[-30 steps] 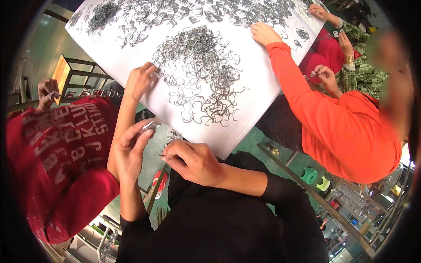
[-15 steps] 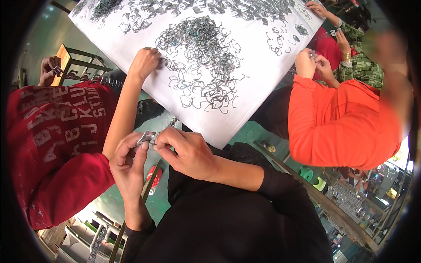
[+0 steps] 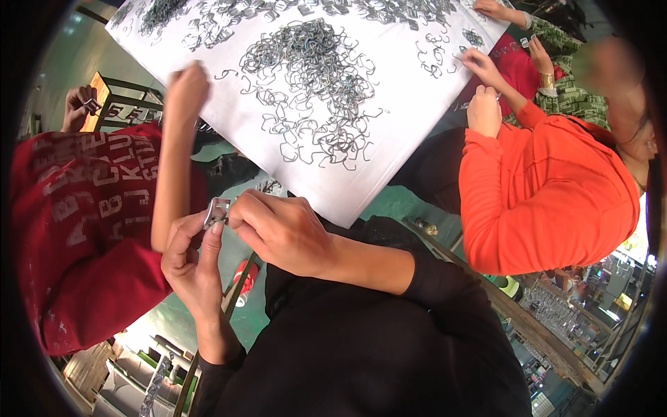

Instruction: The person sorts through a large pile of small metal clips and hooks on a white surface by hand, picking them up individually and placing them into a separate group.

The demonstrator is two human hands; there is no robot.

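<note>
In front of my black top, my left hand (image 3: 193, 260) pinches a small silver metal buckle (image 3: 219, 206) with a rectangular opening between thumb and fingers. My right hand (image 3: 288, 233) is closed right beside it, thumb and forefinger pressed together at the buckle's lower edge. Whatever the right fingertips grip is hidden behind them. Beyond my hands, bent wire pieces (image 3: 326, 142) spread over the near part of the white table (image 3: 333, 198), heaped thicker farther back.
At left, a person in a dark red top (image 3: 104, 229) holds an arm over the table edge. On the right, a person in orange (image 3: 549, 194) reaches toward a small group of wire pieces (image 3: 434, 55). Flat metal buckles (image 3: 389, 10) lie along the far side. A red-and-white object (image 3: 244, 281) is below, left.
My hands have shifted slightly left, and the buckle now shows its opening. The left neighbour's hand has pulled away from the wire heap; a hand of the person in orange has reached toward the table.
</note>
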